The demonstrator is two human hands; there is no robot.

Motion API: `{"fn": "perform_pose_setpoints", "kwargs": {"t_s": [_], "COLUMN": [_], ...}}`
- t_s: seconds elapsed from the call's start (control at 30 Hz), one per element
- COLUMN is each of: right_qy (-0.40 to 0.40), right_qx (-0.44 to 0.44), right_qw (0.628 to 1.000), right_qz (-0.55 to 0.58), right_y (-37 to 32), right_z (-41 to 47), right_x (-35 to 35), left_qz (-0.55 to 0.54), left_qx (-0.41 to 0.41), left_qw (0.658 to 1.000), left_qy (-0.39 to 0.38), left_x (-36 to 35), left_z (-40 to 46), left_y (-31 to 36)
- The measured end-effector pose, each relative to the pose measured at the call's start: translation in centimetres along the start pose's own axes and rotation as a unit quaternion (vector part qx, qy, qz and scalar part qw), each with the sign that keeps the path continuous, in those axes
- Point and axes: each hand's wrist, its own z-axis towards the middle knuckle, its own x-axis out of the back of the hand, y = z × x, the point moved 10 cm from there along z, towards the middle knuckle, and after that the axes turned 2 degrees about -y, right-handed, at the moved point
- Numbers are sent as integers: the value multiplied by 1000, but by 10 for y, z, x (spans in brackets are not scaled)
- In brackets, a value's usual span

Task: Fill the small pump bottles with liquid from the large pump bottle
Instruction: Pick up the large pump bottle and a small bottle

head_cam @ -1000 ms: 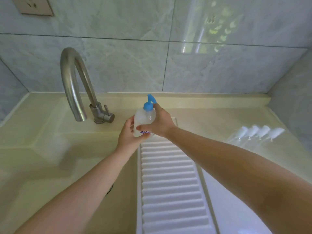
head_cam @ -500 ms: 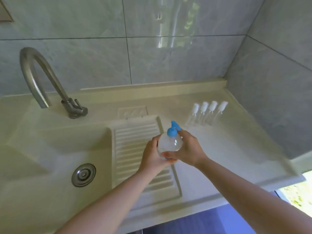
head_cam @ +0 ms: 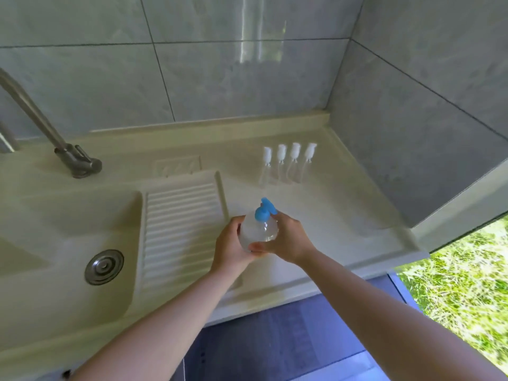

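Left hand [head_cam: 229, 244] and right hand [head_cam: 287, 239] grip large pump bottle [head_cam: 257, 233] upright; blue spout [head_cam: 268, 206] points toward small pump bottles [head_cam: 287, 163].

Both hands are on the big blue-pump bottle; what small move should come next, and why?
Probably set the large bottle down nearer the four small bottles. Left hand and right hand both grip it, and the capped small bottles stand untouched beyond.

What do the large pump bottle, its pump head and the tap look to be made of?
Large pump bottle: clear, glossy plastic by the look, since the liquid and glints show through. Pump head: opaque blue plastic, smooth. Tap: brushed grey metal, probably stainless steel, with a dull sheen along the curved spout.
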Motion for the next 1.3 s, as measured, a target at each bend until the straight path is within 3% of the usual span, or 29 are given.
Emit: {"fn": "perform_pose_setpoints", "kwargs": {"t_s": [0.23,0.37,0.57,0.77,0.83,0.97,1.07,1.17,1.3], "right_qy": [-92,-64,-10,-9,25,134,122,107,100], "right_qx": [78,78,39,11,22,109,155,165,152], "right_qw": [991,990,987,992,996,983,966,921,873], "right_qz": [51,101,158,127,88,-66,-165,-337,-452], "right_y": [-3,2,5,5,-2,-40,-65,-82,-88], "right_z": [-4,-2,19,40,48,68,92,115,139], "right_x": [15,41,78,73,81,115,115,107,99], "left_qz": [29,63,-43,-90,-95,-132,-137,-128,-120], "left_qx": [35,68,95,82,99,111,109,106,110], "left_qw": [997,995,994,990,987,985,984,985,984], "left_qy": [56,28,-17,70,78,22,-16,-52,-73], "left_x": [2,-1,11,70,78,68,53,34,16], "left_z": [-13,-12,-17,5,21,60,89,105,116], "left_y": [-3,-12,5,26,25,48,62,71,74]}}
